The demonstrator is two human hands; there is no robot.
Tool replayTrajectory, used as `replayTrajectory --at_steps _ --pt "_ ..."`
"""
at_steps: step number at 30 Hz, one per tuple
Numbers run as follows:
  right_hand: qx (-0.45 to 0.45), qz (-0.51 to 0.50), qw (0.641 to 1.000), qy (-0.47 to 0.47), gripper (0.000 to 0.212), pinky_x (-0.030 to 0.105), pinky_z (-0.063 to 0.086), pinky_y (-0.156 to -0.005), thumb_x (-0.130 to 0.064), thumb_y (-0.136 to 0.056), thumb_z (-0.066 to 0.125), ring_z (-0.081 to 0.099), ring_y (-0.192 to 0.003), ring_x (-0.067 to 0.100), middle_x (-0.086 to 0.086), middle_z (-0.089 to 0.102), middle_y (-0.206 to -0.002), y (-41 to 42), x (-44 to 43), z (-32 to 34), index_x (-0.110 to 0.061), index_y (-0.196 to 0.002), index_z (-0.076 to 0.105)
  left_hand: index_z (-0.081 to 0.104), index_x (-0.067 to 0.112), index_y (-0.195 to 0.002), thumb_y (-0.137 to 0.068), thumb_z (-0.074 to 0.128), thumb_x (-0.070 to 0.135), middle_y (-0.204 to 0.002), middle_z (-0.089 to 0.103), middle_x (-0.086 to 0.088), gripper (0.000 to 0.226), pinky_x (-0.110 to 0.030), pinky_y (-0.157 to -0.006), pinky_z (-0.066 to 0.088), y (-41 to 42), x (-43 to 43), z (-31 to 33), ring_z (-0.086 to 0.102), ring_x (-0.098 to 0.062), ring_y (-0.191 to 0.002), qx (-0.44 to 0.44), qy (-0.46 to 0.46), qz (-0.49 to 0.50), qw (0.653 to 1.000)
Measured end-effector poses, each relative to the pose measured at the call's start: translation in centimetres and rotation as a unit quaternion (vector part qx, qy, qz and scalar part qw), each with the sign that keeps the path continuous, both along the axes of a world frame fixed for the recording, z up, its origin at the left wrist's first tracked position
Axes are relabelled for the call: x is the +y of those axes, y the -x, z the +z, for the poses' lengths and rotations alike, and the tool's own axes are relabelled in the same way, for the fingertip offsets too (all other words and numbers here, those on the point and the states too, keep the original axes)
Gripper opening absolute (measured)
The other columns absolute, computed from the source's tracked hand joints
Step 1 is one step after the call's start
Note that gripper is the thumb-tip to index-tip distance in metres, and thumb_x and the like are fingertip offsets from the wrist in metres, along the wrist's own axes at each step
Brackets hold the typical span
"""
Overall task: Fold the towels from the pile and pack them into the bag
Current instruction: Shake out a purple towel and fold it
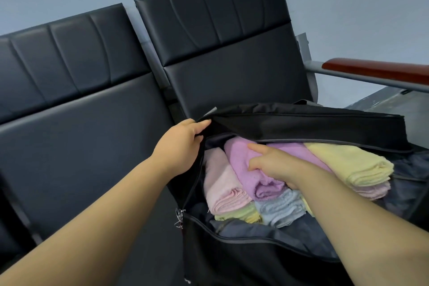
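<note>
A black zip bag [290, 123] lies open on the right-hand chair seat. My left hand [180, 144] grips the corner of its lid flap and holds it up. Inside lie several folded towels. My right hand [271, 165] grips a folded purple towel [246, 169] in the middle of the bag. A pink towel [220, 183] lies to its left, a yellow towel [348, 165] to its right on a pale purple one. A light green towel [241, 215] and a blue towel [283, 209] lie underneath at the front.
Black padded chairs [81, 123] stand in a row against a pale wall. A wooden armrest [376, 72] on a grey metal frame juts out at the right. The bag's zip pulls [180, 218] hang at its left corner.
</note>
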State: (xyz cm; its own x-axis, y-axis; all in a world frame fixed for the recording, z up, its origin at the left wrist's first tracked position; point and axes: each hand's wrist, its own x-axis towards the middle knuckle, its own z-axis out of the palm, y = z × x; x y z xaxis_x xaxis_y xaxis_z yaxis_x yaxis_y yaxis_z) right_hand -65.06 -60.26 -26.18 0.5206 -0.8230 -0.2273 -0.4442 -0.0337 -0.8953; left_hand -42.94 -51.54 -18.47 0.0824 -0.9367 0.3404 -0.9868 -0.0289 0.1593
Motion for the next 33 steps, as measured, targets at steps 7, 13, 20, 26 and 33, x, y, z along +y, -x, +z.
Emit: replayTrajectory --at_steps 7,13,20,26,33 --pt "0.062 0.01 0.986 0.153 0.054 0.02 0.045 -0.092 -0.041 -0.093 0.068 0.065 -0.105 0.006 -0.004 0.058 -0.136 2.5 2.4 0.0 -0.036 -0.146 0.054 0.048 0.035 -0.149 -0.099 0.057 0.025 -0.115 0.053 0.006 0.052 -0.031 -0.093 0.048 1.3 1.7 -2.0 0.059 -0.019 -0.105 -0.002 -0.087 -0.01 0.996" --pt "0.125 0.029 0.942 0.311 0.052 0.027 0.035 -0.109 -0.046 -0.09 0.067 0.045 -0.131 0.018 -0.008 0.045 -0.144 2.7 6.9 2.6 -0.034 -0.14 0.058 0.051 0.039 -0.144 -0.096 0.064 0.032 -0.12 0.046 0.011 0.05 -0.028 -0.096 0.047 0.3 8.4 -2.7 0.054 -0.011 -0.107 0.055 -0.046 -0.008 0.997" --pt "0.096 0.161 0.891 0.413 0.049 0.036 0.034 -0.115 -0.05 -0.09 0.066 0.041 -0.134 0.018 -0.009 0.046 -0.147 -5.0 17.6 5.2 -0.035 -0.136 0.059 0.042 0.046 -0.147 -0.093 0.064 0.049 -0.127 0.038 0.025 0.058 -0.027 -0.096 0.045 -6.6 24.3 -2.5 0.048 -0.003 -0.117 0.032 -0.025 0.078 0.996" --pt "0.099 0.287 0.865 0.4 0.053 0.041 0.034 -0.117 -0.053 -0.094 0.061 0.027 -0.146 0.018 -0.011 0.031 -0.158 -15.4 27.2 5.1 -0.039 -0.143 0.049 0.051 0.039 -0.144 -0.086 0.064 0.059 -0.125 0.047 0.014 0.062 -0.032 -0.094 0.048 -15.0 38.5 -1.7 0.054 -0.015 -0.113 0.0 -0.048 0.208 0.977" --pt "0.117 0.401 0.826 0.38 0.058 0.041 0.038 -0.115 -0.051 -0.093 0.061 0.029 -0.146 0.021 -0.009 0.027 -0.161 -29.2 36.7 3.5 -0.038 -0.147 0.045 0.049 0.037 -0.146 -0.088 0.071 0.048 -0.136 0.048 0.005 0.063 -0.033 -0.101 0.045 -23.4 53.7 -4.5 0.053 -0.019 -0.122 0.072 -0.066 0.372 0.923"
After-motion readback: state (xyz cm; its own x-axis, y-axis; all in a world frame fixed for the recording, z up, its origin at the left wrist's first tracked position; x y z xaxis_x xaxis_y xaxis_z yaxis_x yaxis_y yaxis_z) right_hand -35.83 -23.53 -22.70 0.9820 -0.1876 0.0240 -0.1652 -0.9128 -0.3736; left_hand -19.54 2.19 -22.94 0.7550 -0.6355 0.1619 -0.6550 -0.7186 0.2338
